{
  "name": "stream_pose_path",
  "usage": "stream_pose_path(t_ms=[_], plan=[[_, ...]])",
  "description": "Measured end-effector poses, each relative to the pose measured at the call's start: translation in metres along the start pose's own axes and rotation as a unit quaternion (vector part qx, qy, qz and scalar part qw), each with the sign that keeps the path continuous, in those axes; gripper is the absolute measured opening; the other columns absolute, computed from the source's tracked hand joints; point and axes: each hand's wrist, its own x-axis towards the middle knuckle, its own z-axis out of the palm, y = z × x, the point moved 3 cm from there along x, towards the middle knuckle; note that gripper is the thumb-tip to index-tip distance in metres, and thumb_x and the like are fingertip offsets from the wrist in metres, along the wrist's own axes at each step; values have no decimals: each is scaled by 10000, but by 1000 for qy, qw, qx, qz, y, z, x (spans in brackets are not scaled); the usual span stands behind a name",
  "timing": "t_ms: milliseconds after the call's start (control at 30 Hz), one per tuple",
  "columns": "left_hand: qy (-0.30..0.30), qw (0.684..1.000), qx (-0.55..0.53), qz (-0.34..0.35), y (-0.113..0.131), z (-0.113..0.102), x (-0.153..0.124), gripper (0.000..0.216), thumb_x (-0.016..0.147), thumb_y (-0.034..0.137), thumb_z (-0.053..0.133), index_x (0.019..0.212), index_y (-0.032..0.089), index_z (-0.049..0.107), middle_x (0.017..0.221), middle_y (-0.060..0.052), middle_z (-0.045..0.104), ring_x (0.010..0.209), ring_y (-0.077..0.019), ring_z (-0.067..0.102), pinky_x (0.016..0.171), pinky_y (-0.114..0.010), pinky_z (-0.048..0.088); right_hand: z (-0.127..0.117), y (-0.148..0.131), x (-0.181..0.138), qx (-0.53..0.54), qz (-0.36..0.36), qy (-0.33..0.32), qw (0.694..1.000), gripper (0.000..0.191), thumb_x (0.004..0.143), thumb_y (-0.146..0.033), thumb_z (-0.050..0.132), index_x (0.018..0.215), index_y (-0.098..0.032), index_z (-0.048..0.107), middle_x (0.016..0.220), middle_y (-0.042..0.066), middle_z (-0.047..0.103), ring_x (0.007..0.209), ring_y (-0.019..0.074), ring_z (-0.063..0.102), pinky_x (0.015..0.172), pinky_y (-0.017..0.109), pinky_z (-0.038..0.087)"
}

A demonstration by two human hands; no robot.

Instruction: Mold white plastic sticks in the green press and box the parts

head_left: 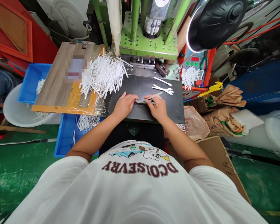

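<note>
My left hand (124, 104) rests with curled fingers on the left end of a small metal fixture (141, 101) lying on the dark work plate (172, 109). My right hand (156, 105) pinches a thin white strip (155, 95) over the fixture's right end. A few loose white strips (163, 89) lie on the plate just beyond my right hand. A big heap of white strips (105, 74) sits to the left, partly on a wooden board (56, 87).
A green press machine (149, 37) stands right behind the plate. A black lamp head (214, 21) hangs at the upper right. Blue bins (31, 82) and a white tub (16, 112) stand left; brown paper bags (224, 118) and a cardboard box (219, 155) right.
</note>
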Motion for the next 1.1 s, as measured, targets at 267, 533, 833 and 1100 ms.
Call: stream_pose_path(t_ms=[267,533,833,1100], plan=[[-37,997,62,-3,7,-3,3,344,1032,136,468,1213,266,730,1159,-60,806,1060,-238,746,1308,-593,359,0,0,8,-98,-112,-94,984,255,1033,-206,534,1018,-267,780,988,96,776,1032,313,657,1115,535,470],[-43,998,20,-30,1,-6,12,272,1033,169,508,1150,252,739,1235,-89,813,1160,-288,747,1235,-565,428,-4,0,21,-73,-90,-144,983,229,1011,-198,576,1061,-240,795,1094,101,798,1062,295,718,1013,431,555],[-71,997,31,-3,6,-6,-4,297,1011,144,503,1127,272,745,1124,-47,820,1065,-244,763,1297,-596,362,-18,-10,60,-33,-97,-283,954,319,819,-69,676,1030,-242,842,1012,31,820,951,246,730,952,372,568],[42,996,-69,-39,-37,-35,26,438,926,77,492,1247,214,758,1192,-96,798,1128,-261,732,1071,-390,546,77,-26,198,-106,40,-124,986,216,886,-65,658,1054,-146,766,1120,139,779,1102,301,716,1085,432,527]])
